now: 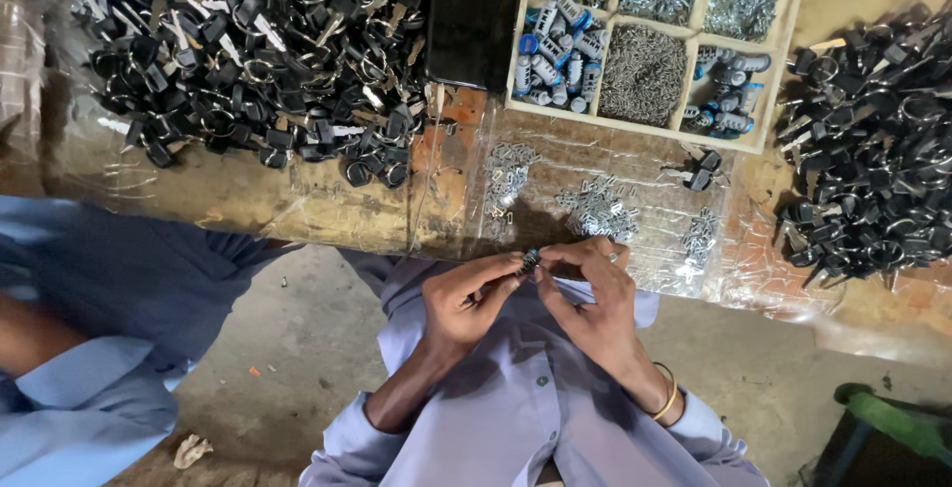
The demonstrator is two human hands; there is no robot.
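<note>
Both hands, left hand (466, 299), right hand (585, 284), pinch small dark metal cylinder (530, 261).

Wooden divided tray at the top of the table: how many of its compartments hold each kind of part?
Compartments of loose silver metal bits: 4
Compartments of blue-and-silver cylinders: 2
Total compartments visible in the pale wooden tray: 6
</note>
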